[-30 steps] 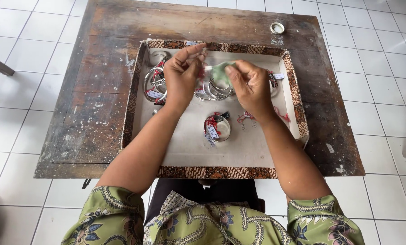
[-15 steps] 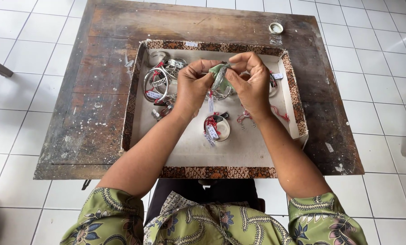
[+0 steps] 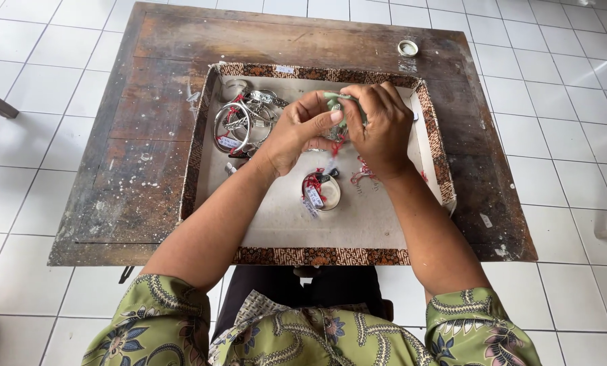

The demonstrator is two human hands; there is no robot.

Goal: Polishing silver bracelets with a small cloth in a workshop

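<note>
My left hand and my right hand meet over the middle of a shallow tray with a patterned brown rim. Together they pinch a small pale green bangle that has red thread and a white tag dangling beneath it. Most of the bangle is hidden by my fingers. Below the hands a silver bangle with a red thread and white tag lies on the tray's beige floor. A pile of silver bangles with red threads sits at the tray's far left.
The tray rests on a worn dark wooden table over white floor tiles. A small round white lid lies at the table's far right. A loose red thread piece lies beside my right wrist.
My left hand came in from the left of the tray to join my right hand. Both now hold the green bangle together, slightly farther back in the tray.
</note>
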